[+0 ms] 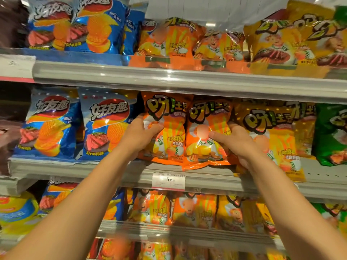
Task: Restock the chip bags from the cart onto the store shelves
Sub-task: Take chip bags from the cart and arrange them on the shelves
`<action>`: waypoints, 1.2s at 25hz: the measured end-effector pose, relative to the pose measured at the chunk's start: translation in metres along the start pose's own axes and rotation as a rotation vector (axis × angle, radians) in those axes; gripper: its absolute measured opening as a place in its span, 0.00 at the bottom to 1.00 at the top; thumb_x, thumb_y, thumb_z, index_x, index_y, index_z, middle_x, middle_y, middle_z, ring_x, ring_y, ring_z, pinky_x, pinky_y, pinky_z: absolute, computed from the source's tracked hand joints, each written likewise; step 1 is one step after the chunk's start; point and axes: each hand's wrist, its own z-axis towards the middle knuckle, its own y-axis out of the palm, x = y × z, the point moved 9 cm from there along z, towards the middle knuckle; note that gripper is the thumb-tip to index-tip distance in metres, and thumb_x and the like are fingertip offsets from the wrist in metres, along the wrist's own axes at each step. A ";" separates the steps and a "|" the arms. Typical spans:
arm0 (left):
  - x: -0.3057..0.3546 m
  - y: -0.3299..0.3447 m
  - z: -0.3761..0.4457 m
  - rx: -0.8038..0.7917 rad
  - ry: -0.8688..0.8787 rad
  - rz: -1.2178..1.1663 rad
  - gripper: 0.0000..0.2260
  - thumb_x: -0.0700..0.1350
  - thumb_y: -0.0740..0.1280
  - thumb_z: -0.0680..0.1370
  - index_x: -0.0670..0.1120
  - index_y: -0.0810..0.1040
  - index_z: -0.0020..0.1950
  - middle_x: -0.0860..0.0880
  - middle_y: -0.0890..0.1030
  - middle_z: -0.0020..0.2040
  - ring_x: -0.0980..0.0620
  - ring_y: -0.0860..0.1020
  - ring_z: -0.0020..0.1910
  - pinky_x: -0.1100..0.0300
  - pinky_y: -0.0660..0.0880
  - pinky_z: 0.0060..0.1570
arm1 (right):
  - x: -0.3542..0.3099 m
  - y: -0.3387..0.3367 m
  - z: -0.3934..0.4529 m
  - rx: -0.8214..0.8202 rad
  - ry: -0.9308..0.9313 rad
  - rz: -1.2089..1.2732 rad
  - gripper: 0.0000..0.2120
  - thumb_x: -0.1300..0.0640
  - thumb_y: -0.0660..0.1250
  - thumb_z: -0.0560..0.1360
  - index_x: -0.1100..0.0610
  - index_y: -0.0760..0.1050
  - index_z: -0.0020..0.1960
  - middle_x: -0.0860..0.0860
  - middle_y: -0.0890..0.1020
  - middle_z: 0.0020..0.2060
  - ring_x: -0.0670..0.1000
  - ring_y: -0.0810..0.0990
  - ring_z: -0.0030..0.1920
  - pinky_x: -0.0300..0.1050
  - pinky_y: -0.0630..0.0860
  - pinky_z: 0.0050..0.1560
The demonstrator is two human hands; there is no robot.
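Both hands were on the middle shelf (187,177), each gripping one orange chip bag. The left hand (139,136) held the left orange bag (167,128) at its 9 o'clock edge, thumb curled over the front face. The right hand (234,141) held the right orange bag (208,136) at its 3 o'clock edge, thumb pressed on the front panel, remaining fingers behind the bag and not visible. The two bags touched along their inner edges. The right bag's bottom seam overhung the shelf lip, just above the price tag (168,180).

Neighbours: a blue bag (105,126) at 9 o'clock of the pair, a yellow bag (270,139) at 3 o'clock. The cart was not in view.

Judged step: seating the two bags in the orange facing.

Recommended procedure:
1. Push both bags back evenly until the bottom seams clear the shelf lip.
2. Keep them upright, fronts outward, tops below the upper shelf rail (187,81).
3. Apply light pressure only; the bags are air-filled and the contents crush easily.
4. Avoid dragging the yellow bag sideways.
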 end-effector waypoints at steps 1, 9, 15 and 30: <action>-0.002 0.000 0.000 -0.011 -0.002 -0.014 0.22 0.56 0.72 0.76 0.47 0.75 0.66 0.46 0.82 0.57 0.46 0.81 0.55 0.46 0.80 0.54 | 0.003 -0.001 0.000 -0.012 0.019 0.046 0.20 0.56 0.76 0.74 0.57 0.76 0.64 0.52 0.86 0.50 0.49 0.85 0.48 0.43 0.80 0.46; -0.020 0.006 0.002 -0.120 -0.115 -0.142 0.25 0.53 0.72 0.78 0.53 0.69 0.73 0.48 0.79 0.65 0.47 0.78 0.59 0.50 0.79 0.55 | 0.026 0.016 0.000 -0.022 0.121 0.305 0.23 0.58 0.71 0.78 0.54 0.69 0.71 0.50 0.85 0.51 0.43 0.86 0.43 0.36 0.80 0.34; -0.029 0.010 0.003 -0.148 -0.130 -0.099 0.25 0.60 0.69 0.77 0.56 0.69 0.72 0.46 0.81 0.62 0.43 0.80 0.59 0.39 0.78 0.60 | 0.036 0.008 0.004 -0.054 0.162 0.358 0.22 0.61 0.71 0.78 0.50 0.69 0.69 0.52 0.85 0.54 0.49 0.86 0.49 0.47 0.84 0.42; 0.011 0.011 -0.039 0.300 0.291 0.570 0.32 0.53 0.66 0.80 0.44 0.57 0.79 0.37 0.63 0.75 0.36 0.65 0.74 0.42 0.70 0.68 | 0.009 0.000 -0.014 0.236 -0.153 -0.360 0.35 0.53 0.71 0.78 0.54 0.58 0.79 0.58 0.70 0.72 0.58 0.70 0.72 0.49 0.68 0.72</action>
